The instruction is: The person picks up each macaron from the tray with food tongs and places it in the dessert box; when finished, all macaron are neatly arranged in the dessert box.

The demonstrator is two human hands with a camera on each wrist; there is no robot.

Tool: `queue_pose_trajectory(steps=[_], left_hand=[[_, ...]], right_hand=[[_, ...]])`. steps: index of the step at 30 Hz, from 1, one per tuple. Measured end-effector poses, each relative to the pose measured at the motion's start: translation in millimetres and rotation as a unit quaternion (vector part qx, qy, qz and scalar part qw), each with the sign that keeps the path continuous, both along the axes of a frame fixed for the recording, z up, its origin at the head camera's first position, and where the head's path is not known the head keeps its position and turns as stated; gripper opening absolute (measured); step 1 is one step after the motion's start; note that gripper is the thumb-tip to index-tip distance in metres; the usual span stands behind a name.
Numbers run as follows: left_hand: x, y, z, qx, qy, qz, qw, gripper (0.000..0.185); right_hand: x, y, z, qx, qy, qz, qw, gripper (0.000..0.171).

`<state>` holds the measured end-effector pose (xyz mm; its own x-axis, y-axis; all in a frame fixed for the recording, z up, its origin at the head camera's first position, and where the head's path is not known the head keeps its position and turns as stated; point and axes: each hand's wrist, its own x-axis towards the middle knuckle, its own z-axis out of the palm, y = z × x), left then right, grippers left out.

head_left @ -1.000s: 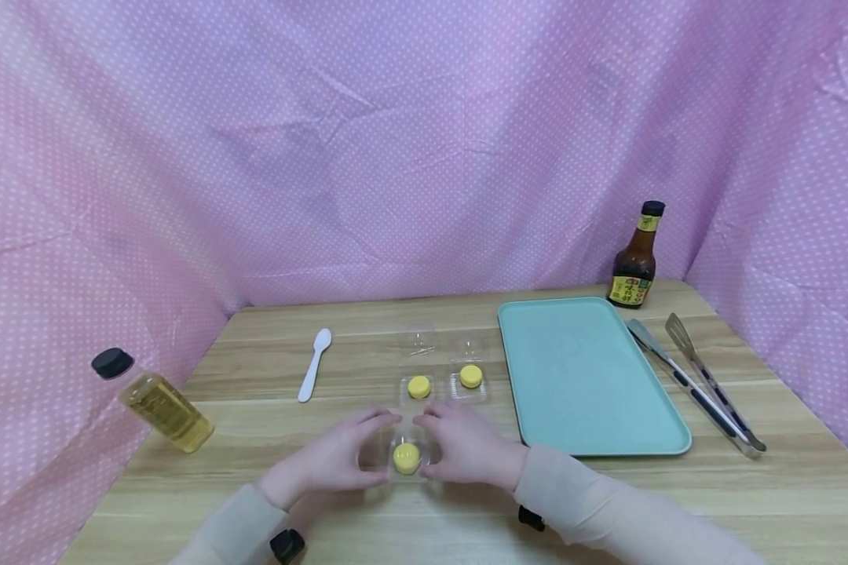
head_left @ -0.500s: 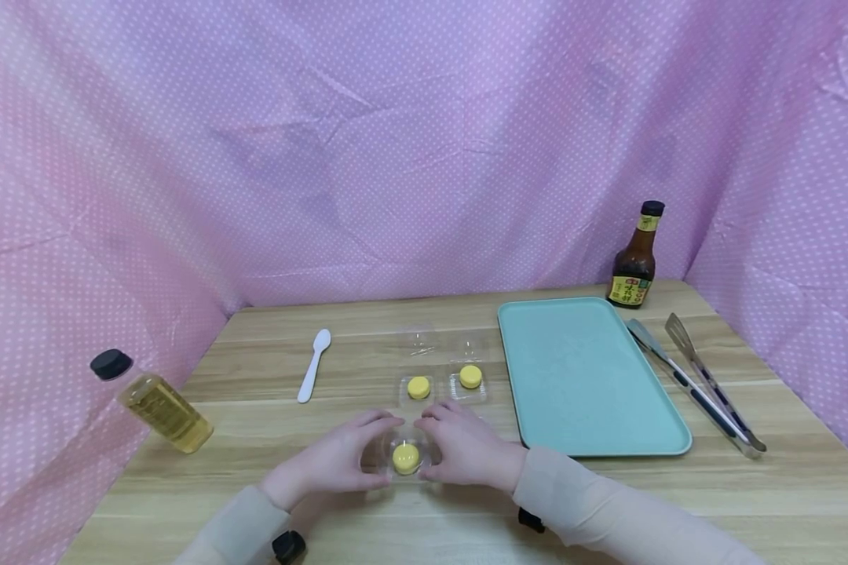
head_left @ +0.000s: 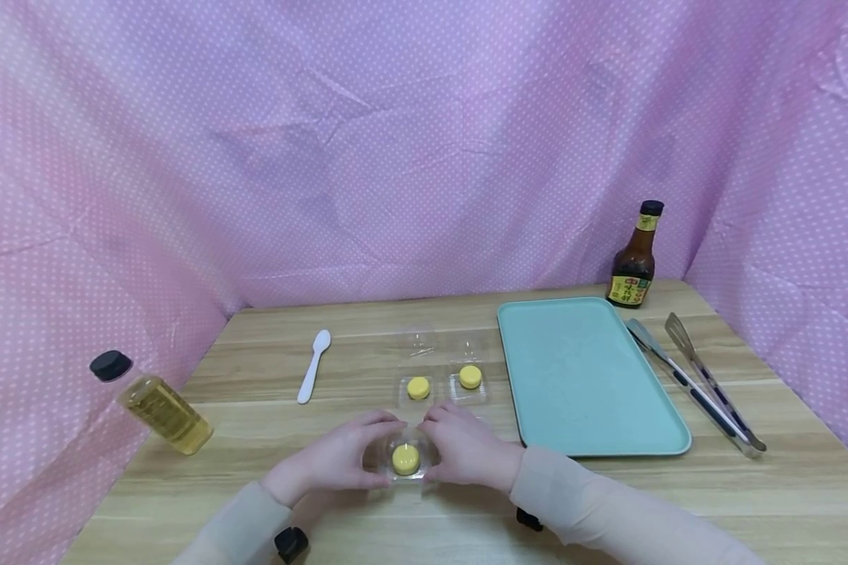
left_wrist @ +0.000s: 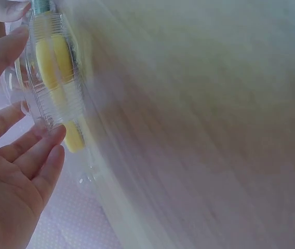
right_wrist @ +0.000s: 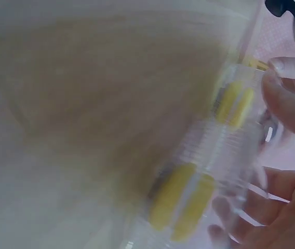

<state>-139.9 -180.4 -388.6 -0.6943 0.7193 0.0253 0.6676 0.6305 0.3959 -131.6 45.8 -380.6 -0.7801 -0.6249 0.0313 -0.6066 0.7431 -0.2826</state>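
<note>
At the front middle of the head view, a clear plastic box (head_left: 424, 474) with a yellow macaron (head_left: 406, 460) inside stands low over the table. My left hand (head_left: 339, 453) grips its left side between thumb and fingers. From the right, my right hand (head_left: 469, 449) grips the opposite side the same way. The left wrist view shows the ribbed box (left_wrist: 75, 104) edge-on, thumb and fingertips touching its rim. In the right wrist view, the macaron (right_wrist: 234, 105) shows through the box wall near my thumb. Just behind are two open clear boxes, holding yellow macarons (head_left: 418, 388) (head_left: 470, 377).
A white spoon (head_left: 315, 366) lies back left, and an oil bottle (head_left: 166, 412) leans in view at the left edge. To the right is a mint tray (head_left: 586, 377). Metal tongs (head_left: 692, 388), a slotted metal utensil (head_left: 710, 384) and a sauce bottle (head_left: 634, 259) lie beyond it.
Both hands have drawn slightly closer together around the front box. The other things have stayed in place.
</note>
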Motion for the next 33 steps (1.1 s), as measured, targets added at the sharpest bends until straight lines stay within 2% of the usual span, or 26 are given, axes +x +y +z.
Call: queue_pose_trajectory(steps=[9, 16, 23, 33], left_hand=[[-0.2, 0.1, 1.3, -0.004, -0.025, 0.007, 0.9996, 0.071], [0.0, -1.8, -0.9, -0.008, -0.028, 0.009, 0.9995, 0.074], [0.0, -2.6, -4.1, -0.008, -0.031, 0.011, 0.9994, 0.077], [0.7, -1.9, -1.6, -0.01, -0.048, 0.014, 0.9987, 0.077]], right_hand=[[-0.8, -0.9, -2.7, 0.006, -0.003, -0.003, 1.0, 0.06], [0.0, -1.7, -2.1, 0.01, -0.01, -0.007, 1.0, 0.063], [0.7, -2.3, 0.0, 0.013, -0.002, 0.001, 1.0, 0.058], [0.9, -1.5, 0.0, 0.01, -0.003, 0.003, 1.0, 0.056]])
